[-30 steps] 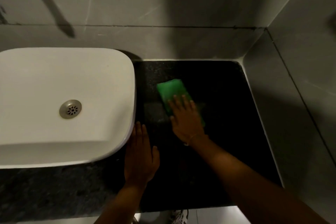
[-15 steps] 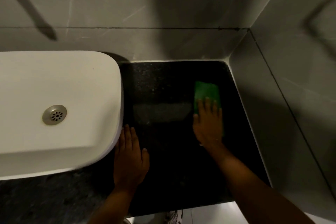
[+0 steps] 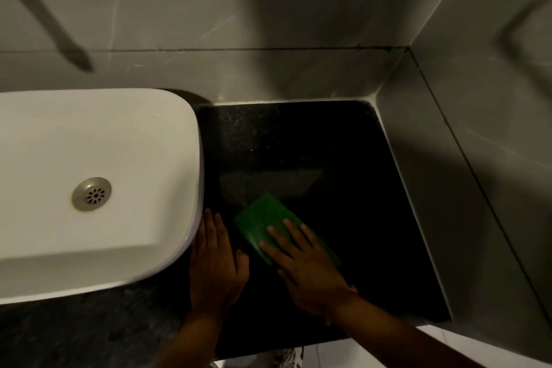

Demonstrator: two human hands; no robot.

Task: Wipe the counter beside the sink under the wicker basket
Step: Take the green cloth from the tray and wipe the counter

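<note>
Right hand (image 3: 310, 272) presses flat, fingers spread, on the sponge (image 3: 268, 224); I see it has swept back from the far wall toward the sink (image 3: 167, 158); left hand (image 3: 216, 266) rests open on the counter (image 3: 373, 218); near strip covered, no basket visible.

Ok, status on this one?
Right hand flat on green rectangular sponge, left hand braced on black counter. No basket visible; nothing obstructing.

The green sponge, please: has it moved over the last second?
Yes. The green sponge slid from near the right wall back toward the sink, nearer the counter's front edge.
</note>
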